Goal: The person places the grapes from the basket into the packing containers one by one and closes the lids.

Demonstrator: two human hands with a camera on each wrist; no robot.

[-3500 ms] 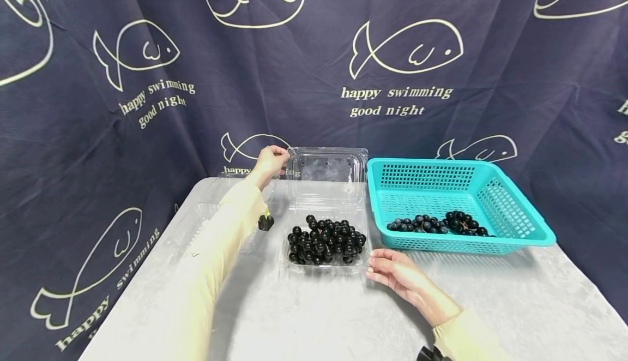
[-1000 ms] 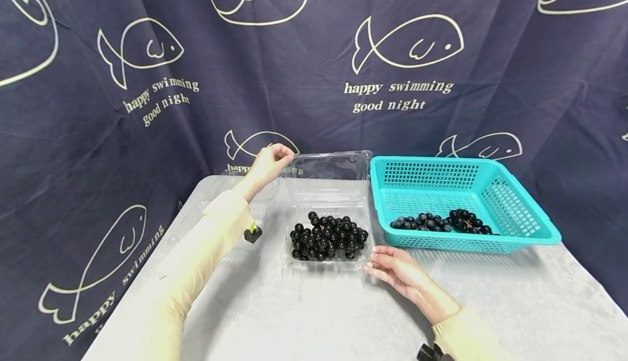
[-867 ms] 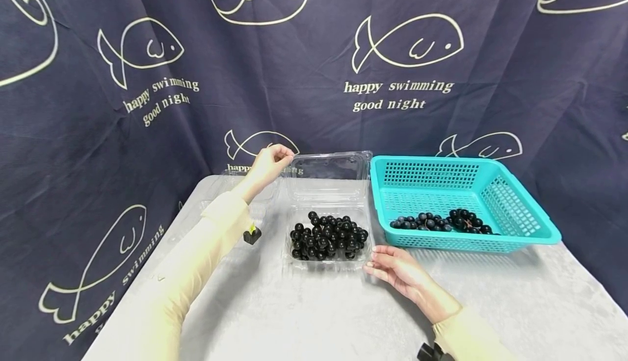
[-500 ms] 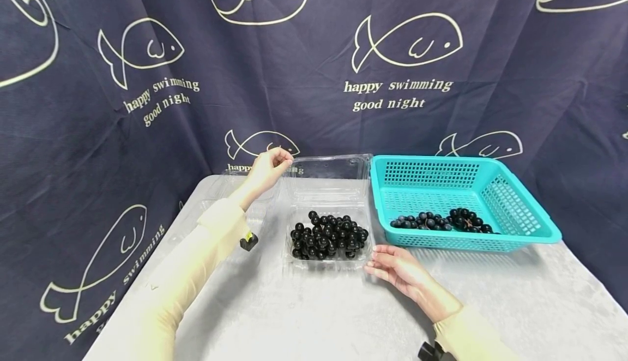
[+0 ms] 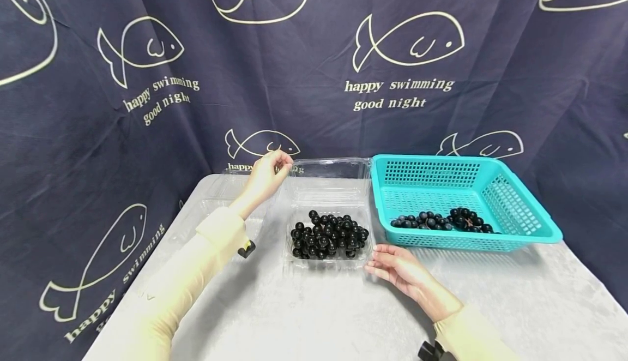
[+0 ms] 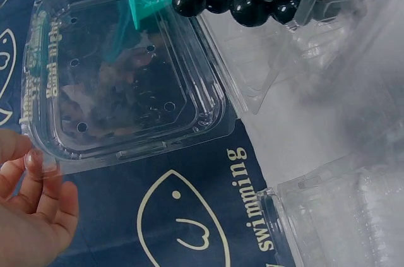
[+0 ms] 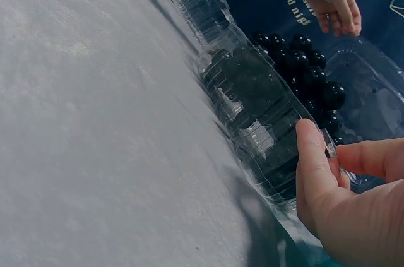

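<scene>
A clear plastic clamshell box (image 5: 289,263) sits on the table with its lid (image 6: 126,84) raised at the back. Black grapes (image 5: 328,236) are heaped in its base. My left hand (image 5: 267,175) pinches the lid's far left corner between thumb and fingers, which the left wrist view shows closely. At the near right corner, my right hand (image 5: 399,274) grips the rim of the base, thumb on one side and fingers on the other, as seen in the right wrist view. Holes show in the lid's top.
A turquoise perforated basket (image 5: 532,208) stands right of the box, with more dark grapes (image 5: 432,221) lying in it. Another clear plastic container (image 5: 211,205) lies left of the box, partly behind my left arm. A dark blue fish-print cloth (image 5: 314,77) hangs behind the table.
The lid has tilted forward over the box, its top edge appearing lower and foreshortened. My left hand has come slightly down with it. The right hand stays at the box corner.
</scene>
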